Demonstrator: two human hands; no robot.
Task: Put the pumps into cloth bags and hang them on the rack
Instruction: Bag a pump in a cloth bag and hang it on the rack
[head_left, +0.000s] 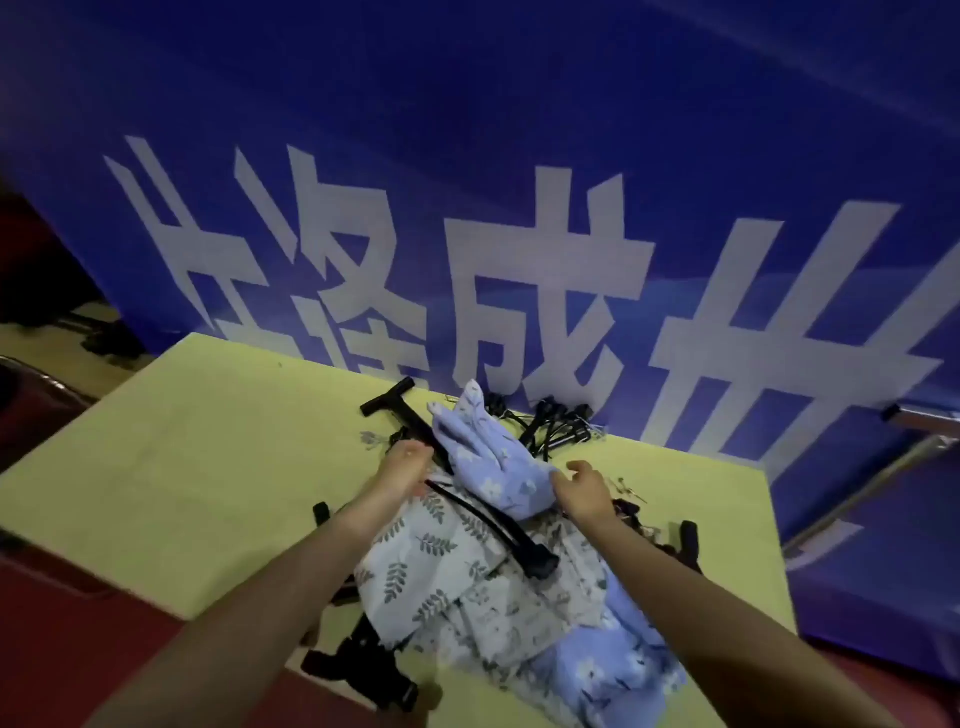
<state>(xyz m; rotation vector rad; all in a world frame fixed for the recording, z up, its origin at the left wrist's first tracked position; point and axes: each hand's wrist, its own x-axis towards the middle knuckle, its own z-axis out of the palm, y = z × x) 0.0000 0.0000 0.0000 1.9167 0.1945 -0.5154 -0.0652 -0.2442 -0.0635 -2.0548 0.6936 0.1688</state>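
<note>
Hands at the pump and the blue cloth bag

Head view: hands of a person reach forward over a yellow-green table (171, 467) that stands against a blue banner (467, 130) with big white characters.

The left hand (402, 470) lies at the black pump (415, 422), just where its tube meets the cloth. Its fingers look bent down, but the picture is blurred and I cannot tell if they really grip the pump. The pump's T-shaped handle (387, 396) points away, to the far side of the table.

The right hand (582, 491) is beside the blue floral cloth bag (493, 462). Its fingers are loosely curled and spread, touching or almost touching the bag's near edge; it holds nothing that I can see. The bag lies over the lower part of the pump.

Nearer to the person lies a heap of other cloth bags (467, 587), white with a leaf print and blue with flowers. A second black pump (498, 530) rests on top of this heap. More black pumps (558, 423) lie in a pile at the far edge, next to the banner, and some black parts (363, 670) stick out under the heap at the near edge.
</note>
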